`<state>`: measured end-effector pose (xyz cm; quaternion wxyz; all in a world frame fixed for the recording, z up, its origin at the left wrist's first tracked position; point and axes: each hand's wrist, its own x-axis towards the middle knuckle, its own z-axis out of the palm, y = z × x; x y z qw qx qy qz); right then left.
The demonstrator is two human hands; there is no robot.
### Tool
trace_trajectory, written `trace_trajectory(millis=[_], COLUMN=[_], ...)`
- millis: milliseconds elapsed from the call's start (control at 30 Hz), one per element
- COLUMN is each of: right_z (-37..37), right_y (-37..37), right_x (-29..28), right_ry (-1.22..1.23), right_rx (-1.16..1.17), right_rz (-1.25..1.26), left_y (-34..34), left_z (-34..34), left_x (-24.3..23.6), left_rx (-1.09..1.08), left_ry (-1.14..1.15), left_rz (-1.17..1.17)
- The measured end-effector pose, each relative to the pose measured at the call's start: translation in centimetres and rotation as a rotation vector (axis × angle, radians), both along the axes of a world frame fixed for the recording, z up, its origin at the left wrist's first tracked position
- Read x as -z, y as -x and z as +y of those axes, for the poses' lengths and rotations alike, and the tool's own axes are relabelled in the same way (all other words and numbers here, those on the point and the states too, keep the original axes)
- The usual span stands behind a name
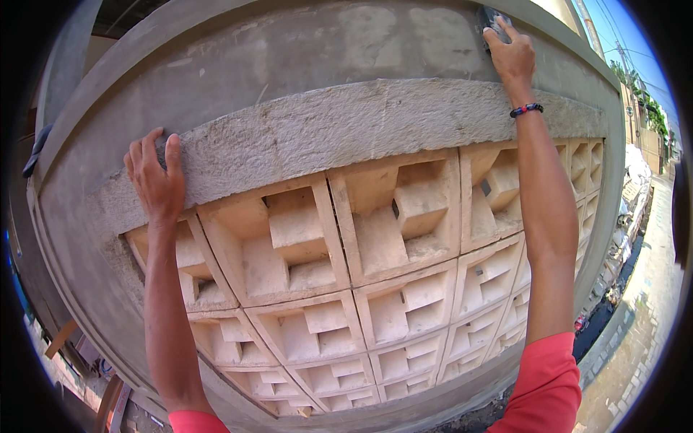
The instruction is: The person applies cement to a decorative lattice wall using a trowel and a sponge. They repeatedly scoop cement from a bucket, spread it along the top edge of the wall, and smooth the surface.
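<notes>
My left hand (157, 178) grips the edge of a rough grey cement band (346, 123) that runs across a wall, fingers hooked over its top. My right hand (511, 52) reaches high up and presses a small dark tool (492, 17) against the smooth grey plaster (317, 50) above the band; a beaded bracelet (526, 110) sits on that wrist. Below the band are pale decorative vent blocks (375, 238) with stepped square hollows. Both arms wear red sleeves.
A grey plastered frame (72, 238) surrounds the block panel. To the right a paved street (650, 303) runs below, with a rubble-filled gutter (613, 274) beside the wall. Wooden pieces (61, 339) lie at lower left. Trees and poles stand far right.
</notes>
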<state>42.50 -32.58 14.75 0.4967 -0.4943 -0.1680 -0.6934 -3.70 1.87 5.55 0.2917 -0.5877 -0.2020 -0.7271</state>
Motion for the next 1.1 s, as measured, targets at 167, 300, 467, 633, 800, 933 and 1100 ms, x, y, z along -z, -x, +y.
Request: trace_trajectory(millis=[167,300,467,633,800,933,1100], right_z=[-0.2,1.1,3.9,5.1,7.8,10.9,15.6], right_y=[-0.1,1.8,6.8,6.5,9.5,13.4,19.2], right_x=[-0.6,-1.0,-1.1,-2.0,-1.8,-1.7,-1.2], right_ry=[0.082,0.119,0.149,0.099,0.136,0.147,0.122], right_rx=[0.007,0.048,-0.101,0.05,0.042,0.035,-0.008], right_rz=[-0.12,-0.146,-0.114,-0.111,-0.175,-0.226,-0.265], left_y=[-0.1,0.0,0.2,-0.1,0.1,0.1,0.3], left_z=[0.0,0.3,0.6,0.5,0.2,0.1,0.2], left_x=[-0.1,0.0,0.1,0.0,0.2,0.3,0.5], left_rx=[-0.007,-0.017,-0.036,-0.003,0.013,0.028,0.027], left_ry=[-0.01,-0.007,-0.006,-0.013,-0.001,0.014,-0.011], left_rz=[-0.001,-0.014,-0.025,-0.024,-0.014,-0.006,-0.007])
